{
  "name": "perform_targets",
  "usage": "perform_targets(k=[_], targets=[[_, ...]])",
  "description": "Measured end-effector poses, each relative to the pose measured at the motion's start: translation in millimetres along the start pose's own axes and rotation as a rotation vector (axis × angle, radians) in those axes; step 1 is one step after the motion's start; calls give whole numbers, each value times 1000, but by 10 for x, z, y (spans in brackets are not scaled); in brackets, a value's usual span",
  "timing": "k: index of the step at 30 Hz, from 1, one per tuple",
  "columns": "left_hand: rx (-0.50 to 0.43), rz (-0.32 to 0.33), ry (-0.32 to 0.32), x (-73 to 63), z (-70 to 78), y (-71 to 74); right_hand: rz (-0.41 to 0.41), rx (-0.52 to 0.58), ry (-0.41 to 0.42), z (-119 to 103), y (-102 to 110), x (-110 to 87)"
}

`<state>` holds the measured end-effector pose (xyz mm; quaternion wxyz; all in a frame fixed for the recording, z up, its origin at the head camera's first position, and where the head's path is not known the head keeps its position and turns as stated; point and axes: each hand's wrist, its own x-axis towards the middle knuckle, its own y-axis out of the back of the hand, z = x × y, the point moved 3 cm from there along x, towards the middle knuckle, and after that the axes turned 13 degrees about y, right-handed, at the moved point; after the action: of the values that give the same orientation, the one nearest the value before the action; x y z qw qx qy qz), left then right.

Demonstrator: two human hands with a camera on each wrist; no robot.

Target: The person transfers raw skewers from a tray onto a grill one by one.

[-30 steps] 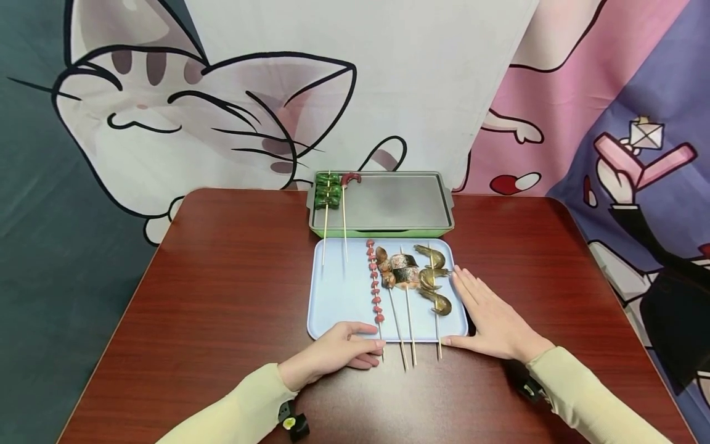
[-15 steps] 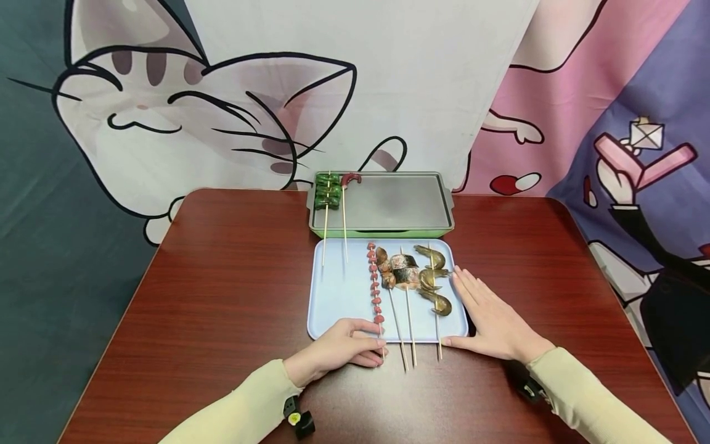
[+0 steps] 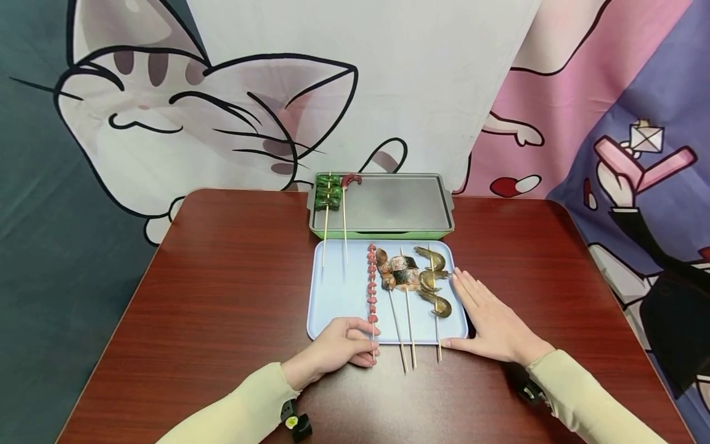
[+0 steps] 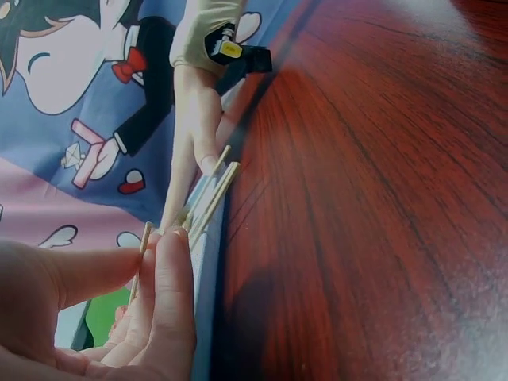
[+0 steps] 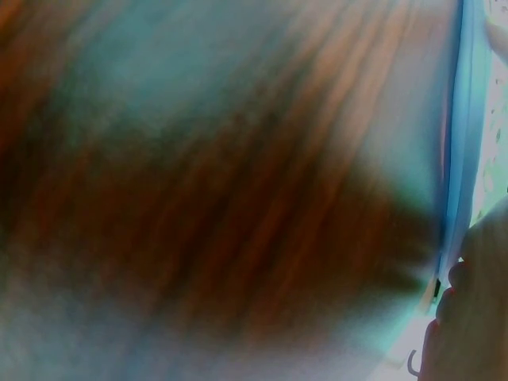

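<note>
Between thumb and fingers, my left hand (image 3: 341, 344) pinches the bare stick of a skewer of small red pieces (image 3: 372, 283). That stick (image 4: 144, 250) also shows at the fingertips in the left wrist view. The skewer lies over the pale blue tray (image 3: 335, 296). At the tray's right edge, my right hand (image 3: 496, 324) rests with straight fingers, its thumb near a shrimp skewer (image 3: 435, 305). Between the hands lie a skewer of brown pieces (image 3: 384, 268) and a skewer of dark-skinned fish pieces (image 3: 405, 271). In the right wrist view only part of that hand shows.
Behind the tray stands a grey grill pan (image 3: 396, 200) with a green base. On its left side lie a green pepper skewer (image 3: 327, 192) and a skewer with a curled red piece (image 3: 350, 179), sticks reaching over the tray. All stand on a brown wooden table (image 3: 222, 277).
My left hand has shifted slightly to the left, bringing the skewer of small red pieces with it, away from the brown one. The right hand stays in place.
</note>
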<state>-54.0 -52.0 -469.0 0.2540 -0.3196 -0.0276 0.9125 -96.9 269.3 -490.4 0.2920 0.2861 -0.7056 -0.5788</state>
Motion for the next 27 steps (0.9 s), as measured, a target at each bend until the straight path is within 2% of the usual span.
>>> perform_targets(k=[5,17,27], targets=[[26,13,-29,-42,40,10,5,-5,-3,-5,2,0],[40,7,-46,-93,82,-12,6,-6,0,-5,3,-2],[61,16,-66,-119,242,-12,4,-3,-3,-1,-15,-5]])
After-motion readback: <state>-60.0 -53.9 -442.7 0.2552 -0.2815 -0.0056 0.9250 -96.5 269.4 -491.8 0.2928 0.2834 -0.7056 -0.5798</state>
